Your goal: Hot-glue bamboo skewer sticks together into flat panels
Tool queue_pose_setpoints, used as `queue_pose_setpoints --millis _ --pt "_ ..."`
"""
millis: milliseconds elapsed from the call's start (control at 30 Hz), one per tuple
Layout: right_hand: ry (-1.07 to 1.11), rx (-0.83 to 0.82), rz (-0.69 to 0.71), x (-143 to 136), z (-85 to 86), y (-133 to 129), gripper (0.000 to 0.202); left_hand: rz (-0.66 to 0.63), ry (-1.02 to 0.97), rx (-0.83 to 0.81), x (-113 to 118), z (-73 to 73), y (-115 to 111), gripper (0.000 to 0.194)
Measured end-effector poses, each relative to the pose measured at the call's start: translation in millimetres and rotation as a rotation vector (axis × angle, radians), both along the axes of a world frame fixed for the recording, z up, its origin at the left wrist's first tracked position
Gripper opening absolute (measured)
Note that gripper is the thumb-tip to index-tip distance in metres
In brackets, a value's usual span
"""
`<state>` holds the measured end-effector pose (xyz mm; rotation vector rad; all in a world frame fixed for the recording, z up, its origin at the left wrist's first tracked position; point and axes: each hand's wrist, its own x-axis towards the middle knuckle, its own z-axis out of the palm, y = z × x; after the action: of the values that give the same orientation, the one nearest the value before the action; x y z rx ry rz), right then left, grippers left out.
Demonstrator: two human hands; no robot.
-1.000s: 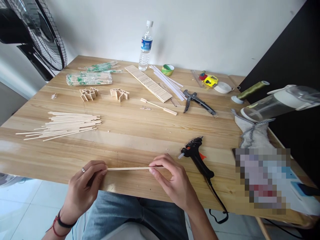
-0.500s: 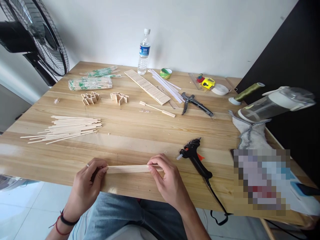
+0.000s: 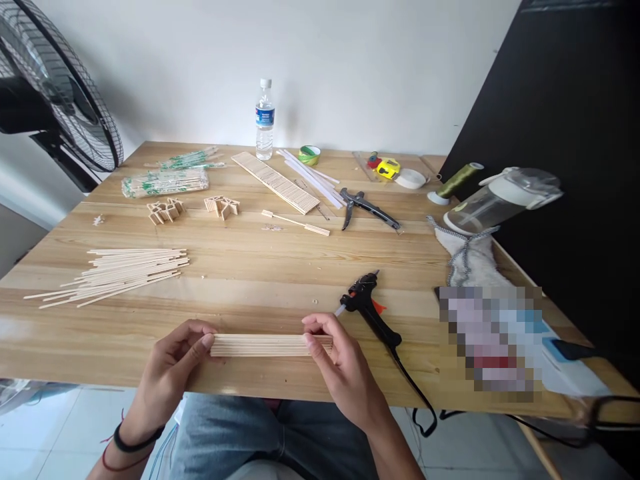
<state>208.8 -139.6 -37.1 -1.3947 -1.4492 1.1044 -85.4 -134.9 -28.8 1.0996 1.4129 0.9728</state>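
A flat strip of wooden sticks (image 3: 257, 345), laid side by side, spans the gap between my hands near the table's front edge. My left hand (image 3: 175, 357) pinches its left end between thumb and fingers. At the right end, my right hand (image 3: 337, 360) grips the strip with the thumb on the near face and the fingers behind. Just beyond my right hand lies a black glue gun (image 3: 373, 310) with a clear glue stick in its rear. Loose wooden sticks (image 3: 135, 270) are heaped to the left.
Behind stand a water bottle (image 3: 265, 123) and a slatted wooden panel (image 3: 275, 181). Small zigzag wooden pieces (image 3: 167, 211), wrapped stick packs (image 3: 165, 181), pliers-like cutters (image 3: 370, 210), a yellow tape measure (image 3: 387, 168) and a tumbler (image 3: 500, 200) are around. A fan (image 3: 65, 87) stands left.
The strip has tilted so more of its broad face shows. My right hand's fingers have shifted slightly on its end. The whole view has turned a little to the right.
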Motion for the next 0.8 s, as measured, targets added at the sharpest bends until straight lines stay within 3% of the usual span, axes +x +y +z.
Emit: queue_pose_setpoints --millis 167,333,467,600,733,800 --pt "0.305 -0.05 -0.046 2.2 -1.4 0.2 0.028 0.052 -0.142 -0.003 7.6 -5.2 6.2 0.032" --pt "0.726 -0.18 -0.076 -7.0 -1.5 0.8 0.037 0.129 -0.299 0.179 13.6 -3.7 -1.0 0.018" --pt "0.927 -0.232 -0.028 -14.8 2.9 -0.4 0.042 0.097 -0.341 0.33 19.0 -0.5 -10.6 0.006" --pt "0.94 -0.222 -0.077 -19.0 6.0 -0.8 0.037 -0.097 -0.221 0.43 15.8 0.2 -16.3 0.009" --pt "0.808 -0.16 -0.071 -19.3 -0.7 -2.1 0.035 -0.226 0.084 0.441 10.9 2.6 -13.8 0.007" --pt "0.712 -0.144 -0.032 -18.9 -5.4 -3.8 0.034 -0.255 0.296 0.443 12.2 3.2 -9.6 0.024"
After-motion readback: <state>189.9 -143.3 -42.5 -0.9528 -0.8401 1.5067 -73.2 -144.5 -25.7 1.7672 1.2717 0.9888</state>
